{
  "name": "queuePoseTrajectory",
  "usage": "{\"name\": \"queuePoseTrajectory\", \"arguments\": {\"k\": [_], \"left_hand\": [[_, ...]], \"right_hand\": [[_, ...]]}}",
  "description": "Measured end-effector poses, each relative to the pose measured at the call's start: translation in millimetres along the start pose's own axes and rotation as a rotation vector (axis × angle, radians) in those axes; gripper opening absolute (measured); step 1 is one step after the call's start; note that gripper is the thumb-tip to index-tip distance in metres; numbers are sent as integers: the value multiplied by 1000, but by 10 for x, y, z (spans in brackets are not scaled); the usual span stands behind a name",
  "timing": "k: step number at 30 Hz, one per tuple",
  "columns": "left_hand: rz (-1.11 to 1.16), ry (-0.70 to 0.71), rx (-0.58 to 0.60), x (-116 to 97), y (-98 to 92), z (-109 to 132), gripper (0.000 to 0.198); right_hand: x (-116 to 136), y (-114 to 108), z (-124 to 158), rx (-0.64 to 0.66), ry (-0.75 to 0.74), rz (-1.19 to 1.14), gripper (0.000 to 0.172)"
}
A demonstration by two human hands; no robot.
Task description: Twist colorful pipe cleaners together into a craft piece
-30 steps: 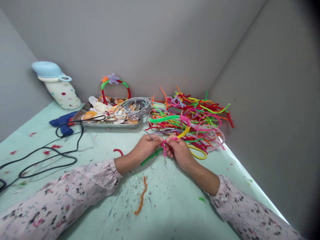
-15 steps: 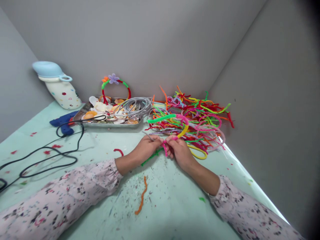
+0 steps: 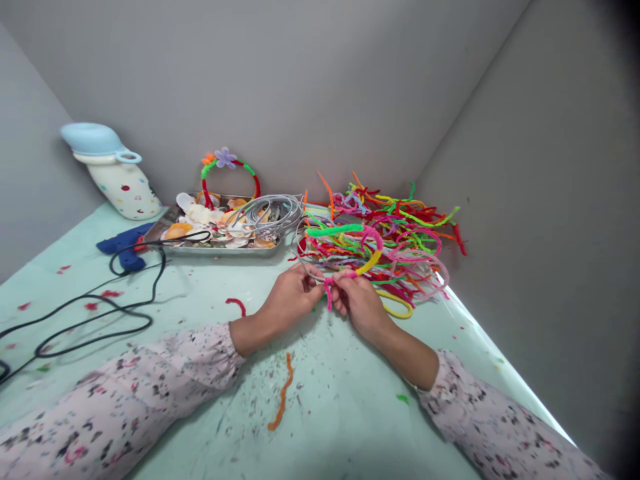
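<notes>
A wire hoop wrapped in coloured pipe cleaners (image 3: 374,257) is held up between my hands. Green, pink and yellow fuzz covers part of it, and bare grey wire (image 3: 299,243) curves round its left side. My right hand (image 3: 364,300) pinches the hoop at its pink lower section. My left hand (image 3: 289,293) grips the bare wire just left of that, thumb and fingers together. Between the hands a loose pink pipe cleaner end (image 3: 329,298) hangs down from the wire. A bit of green pipe cleaner shows behind my left fingers, mostly hidden.
A heap of pipe cleaners (image 3: 400,227) lies behind my hands. At back left are a metal tray (image 3: 220,251) of shells with coiled wire, a decorated hoop (image 3: 257,183), a blue glue gun (image 3: 125,243) with a black cord, and a bottle (image 3: 123,187). An orange pipe cleaner (image 3: 283,393) lies in front.
My left hand has shifted slightly left, its fingers now higher along the wire. The hoop has turned a little, its green end moving right, and more bare wire shows.
</notes>
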State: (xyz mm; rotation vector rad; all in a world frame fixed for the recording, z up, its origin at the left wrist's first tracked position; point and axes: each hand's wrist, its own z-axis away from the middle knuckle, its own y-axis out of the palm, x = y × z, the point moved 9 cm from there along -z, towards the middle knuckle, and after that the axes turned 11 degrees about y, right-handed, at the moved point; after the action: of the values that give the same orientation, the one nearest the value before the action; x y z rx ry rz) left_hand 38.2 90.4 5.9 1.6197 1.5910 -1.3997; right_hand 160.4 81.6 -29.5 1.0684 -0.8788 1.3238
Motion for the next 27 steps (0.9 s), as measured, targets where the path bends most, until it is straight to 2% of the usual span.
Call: {"name": "queuePoseTrajectory", "arguments": {"k": [7, 19, 27], "left_hand": [[-154, 30, -15, -70, -72, -1, 17], [-162, 44, -28, -76, -92, 5, 15], [-117, 22, -48, -46, -100, 14, 12]], "right_hand": [[-2, 9, -9, 6, -2, -4, 25], [11, 26, -7, 28, -21, -25, 23], [66, 52, 31, 32, -28, 24, 28]]}}
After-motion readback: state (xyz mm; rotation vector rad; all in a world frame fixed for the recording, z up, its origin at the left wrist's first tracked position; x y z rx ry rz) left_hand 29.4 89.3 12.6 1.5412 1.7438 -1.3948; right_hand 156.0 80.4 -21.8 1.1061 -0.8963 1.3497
